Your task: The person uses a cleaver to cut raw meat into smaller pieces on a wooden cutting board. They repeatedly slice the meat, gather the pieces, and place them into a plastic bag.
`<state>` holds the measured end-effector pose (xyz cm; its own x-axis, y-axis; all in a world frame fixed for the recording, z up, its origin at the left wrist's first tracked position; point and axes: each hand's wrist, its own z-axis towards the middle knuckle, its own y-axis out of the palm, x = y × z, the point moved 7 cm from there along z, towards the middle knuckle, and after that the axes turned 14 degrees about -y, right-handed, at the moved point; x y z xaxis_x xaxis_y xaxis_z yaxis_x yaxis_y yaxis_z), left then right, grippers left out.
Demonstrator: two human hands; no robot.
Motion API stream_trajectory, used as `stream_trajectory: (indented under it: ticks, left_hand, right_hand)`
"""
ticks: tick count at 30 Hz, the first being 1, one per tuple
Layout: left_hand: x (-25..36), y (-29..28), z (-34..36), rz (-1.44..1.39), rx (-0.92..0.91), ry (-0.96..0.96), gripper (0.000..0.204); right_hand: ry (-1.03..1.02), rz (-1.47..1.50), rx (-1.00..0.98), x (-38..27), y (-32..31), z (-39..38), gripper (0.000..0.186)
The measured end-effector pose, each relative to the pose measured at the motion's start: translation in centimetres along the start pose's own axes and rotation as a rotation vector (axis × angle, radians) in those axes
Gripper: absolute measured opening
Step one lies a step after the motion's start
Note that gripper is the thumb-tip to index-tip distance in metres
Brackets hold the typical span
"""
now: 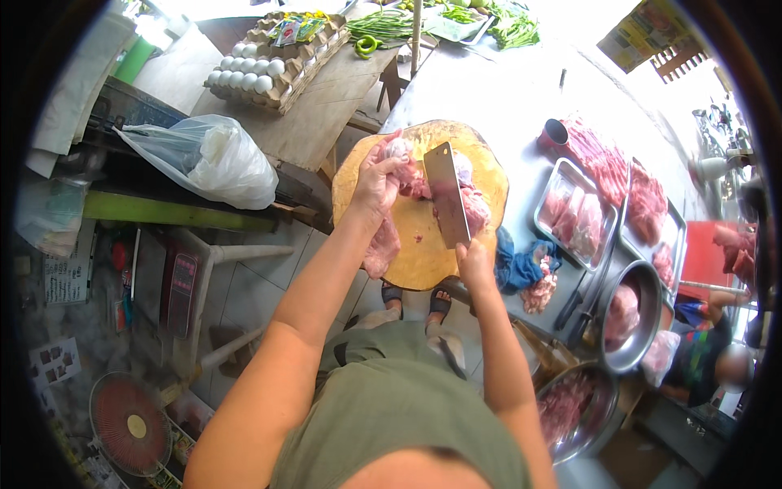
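Note:
A round wooden chopping block [423, 248] lies in front of me with raw pink meat [472, 205] on it. My left hand [376, 181] presses down on one piece of that meat at the block's left side, and a strip of it hangs over the near edge. My right hand [475, 262] grips the handle of a broad steel cleaver [446, 194], whose blade stands on the meat in the middle of the block.
Metal trays [547, 228] and steel bowls [652, 285] of raw meat stand to the right, with a blue cloth [515, 265] beside the block. Egg cartons [281, 61] and greens [383, 24] sit at the back. A plastic bag [204, 159], a scale and a fan are on the left. Another person crouches at the right edge.

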<state>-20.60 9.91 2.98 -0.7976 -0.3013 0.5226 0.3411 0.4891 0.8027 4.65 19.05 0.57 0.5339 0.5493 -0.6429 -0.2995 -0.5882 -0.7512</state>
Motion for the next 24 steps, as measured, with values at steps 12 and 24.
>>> stream_trajectory:
  ticks: [12,24]
  left_hand:
    - [-1.7,-9.7,-5.7,0.210,0.553,0.179,0.035]
    - [-1.1,-10.8,-6.7,0.640,0.644,0.139,0.046]
  right_hand:
    - [-0.036,0.000,0.048,0.4,1.2,-0.3,0.031]
    - [-0.409,0.354,0.422,-11.5,-4.9,-1.1,0.015]
